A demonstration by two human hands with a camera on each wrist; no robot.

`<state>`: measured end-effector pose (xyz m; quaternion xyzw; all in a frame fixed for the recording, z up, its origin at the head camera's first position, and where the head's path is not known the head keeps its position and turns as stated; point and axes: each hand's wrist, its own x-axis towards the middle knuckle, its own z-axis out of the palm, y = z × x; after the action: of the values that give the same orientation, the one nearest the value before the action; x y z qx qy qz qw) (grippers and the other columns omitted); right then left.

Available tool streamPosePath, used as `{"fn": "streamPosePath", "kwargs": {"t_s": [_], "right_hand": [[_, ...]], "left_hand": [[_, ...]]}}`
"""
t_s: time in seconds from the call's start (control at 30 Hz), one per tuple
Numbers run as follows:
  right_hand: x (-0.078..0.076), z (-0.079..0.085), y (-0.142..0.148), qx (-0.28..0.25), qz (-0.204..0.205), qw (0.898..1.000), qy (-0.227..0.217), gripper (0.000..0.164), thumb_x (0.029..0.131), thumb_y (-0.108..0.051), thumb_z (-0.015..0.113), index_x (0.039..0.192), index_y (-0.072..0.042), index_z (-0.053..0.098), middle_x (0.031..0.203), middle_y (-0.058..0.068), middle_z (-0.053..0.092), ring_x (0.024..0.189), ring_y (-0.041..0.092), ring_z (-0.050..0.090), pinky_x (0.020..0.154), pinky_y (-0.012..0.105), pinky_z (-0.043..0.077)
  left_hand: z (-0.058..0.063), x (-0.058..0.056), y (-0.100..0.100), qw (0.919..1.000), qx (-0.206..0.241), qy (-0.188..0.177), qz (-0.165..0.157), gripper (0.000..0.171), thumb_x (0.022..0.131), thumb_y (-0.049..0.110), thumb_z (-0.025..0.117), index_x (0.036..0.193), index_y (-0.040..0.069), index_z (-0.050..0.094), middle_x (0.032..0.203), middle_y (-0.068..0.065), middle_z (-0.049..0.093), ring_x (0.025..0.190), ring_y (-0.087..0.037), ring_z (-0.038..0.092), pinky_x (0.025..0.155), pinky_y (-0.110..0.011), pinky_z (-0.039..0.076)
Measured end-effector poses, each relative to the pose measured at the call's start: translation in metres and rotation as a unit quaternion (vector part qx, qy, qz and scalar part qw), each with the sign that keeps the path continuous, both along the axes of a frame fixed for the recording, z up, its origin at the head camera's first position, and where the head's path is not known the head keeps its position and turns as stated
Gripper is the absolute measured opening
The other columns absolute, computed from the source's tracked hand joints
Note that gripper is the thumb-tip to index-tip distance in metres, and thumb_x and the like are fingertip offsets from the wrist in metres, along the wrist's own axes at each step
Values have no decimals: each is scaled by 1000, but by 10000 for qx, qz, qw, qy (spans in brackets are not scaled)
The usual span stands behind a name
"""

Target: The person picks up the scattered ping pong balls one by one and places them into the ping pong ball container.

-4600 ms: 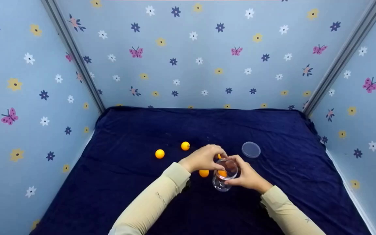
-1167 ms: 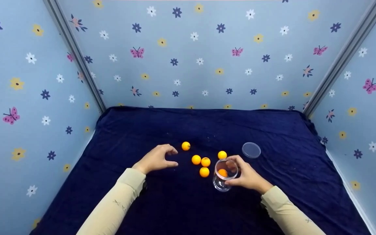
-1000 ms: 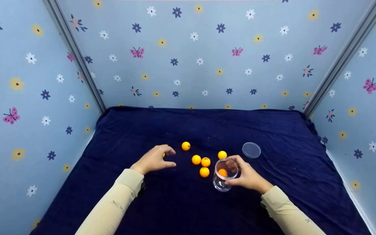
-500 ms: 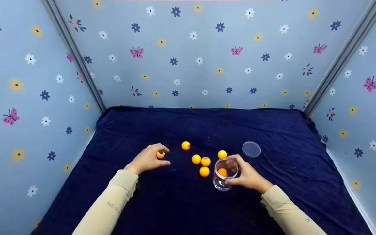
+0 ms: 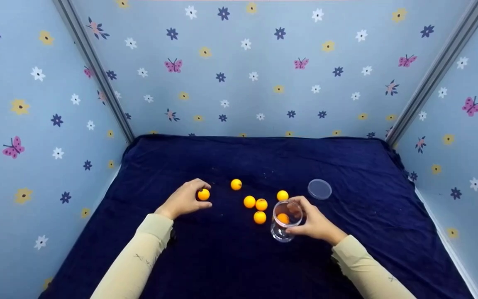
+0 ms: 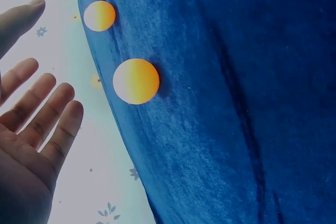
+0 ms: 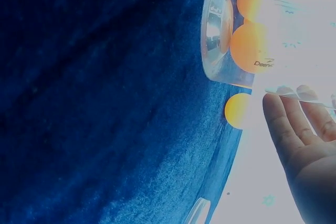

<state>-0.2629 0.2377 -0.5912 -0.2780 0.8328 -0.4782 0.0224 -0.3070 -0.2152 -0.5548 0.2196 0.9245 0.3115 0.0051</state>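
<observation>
My left hand has its thumb and fingers spread around an orange table tennis ball on the cloth at the left. In the left wrist view that ball lies apart from the extended fingers. My right hand grips the rim of an upright, lidless clear plastic jar. Through its wall shows an orange ball. The right wrist view shows printed lettering on a ball in the jar; glare washes out the jar's upper part.
Loose orange balls lie between the hands: a touching pair, one nearer ball, one farther back and one behind the jar. A round clear lid lies at right. Dark blue cloth covers the surface; patterned walls enclose it.
My left hand has gone from the jar's mouth leftward to the leftmost ball, easing farther left over the last second. My right hand and the jar have stayed in place.
</observation>
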Motion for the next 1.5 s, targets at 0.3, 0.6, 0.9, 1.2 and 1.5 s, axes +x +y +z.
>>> {"fn": "streamPosePath", "kwargs": {"t_s": [0.3, 0.6, 0.9, 1.2, 1.5], "right_hand": [[1, 1, -1, -20, -49, 10000, -4, 82, 75, -17, 101, 140, 1, 55, 132, 20, 74, 119, 41, 72, 103, 42, 59], [1, 3, -2, -31, -25, 10000, -14, 81, 75, -17, 101, 141, 0, 56, 132, 20, 73, 120, 41, 71, 104, 45, 58], [1, 2, -1, 22, -14, 10000, -29, 82, 75, -18, 101, 140, 2, 54, 132, 21, 74, 120, 41, 72, 103, 40, 59], [0, 2, -1, 82, -15, 10000, -42, 81, 77, -20, 100, 140, 0, 54, 133, 21, 74, 123, 41, 72, 106, 42, 58], [0, 1, -1, 43, -7, 10000, -31, 81, 76, -19, 101, 141, -1, 55, 133, 21, 74, 121, 41, 72, 105, 45, 59]], "left_hand": [[-13, -8, -6, 9994, -281, 36, 205, 54, 88, 23, 91, 135, 4, 71, 137, -12, 70, 126, -37, 68, 110, -58, 54], [-24, -18, -8, 9984, -365, -229, 379, 62, 88, 24, 91, 141, 3, 67, 141, -15, 67, 129, -39, 66, 112, -58, 53], [-38, -31, -9, 9978, -408, -236, 464, 65, 87, 20, 92, 143, 1, 66, 142, -17, 67, 128, -39, 66, 111, -58, 53], [-49, -34, -8, 9973, -471, -303, 485, 63, 88, 18, 89, 144, 1, 66, 141, -18, 68, 130, -38, 66, 113, -56, 53], [-52, -41, -6, 9965, -618, -293, 480, 58, 89, 14, 87, 142, 0, 67, 138, -19, 69, 126, -39, 67, 111, -57, 53]]}}
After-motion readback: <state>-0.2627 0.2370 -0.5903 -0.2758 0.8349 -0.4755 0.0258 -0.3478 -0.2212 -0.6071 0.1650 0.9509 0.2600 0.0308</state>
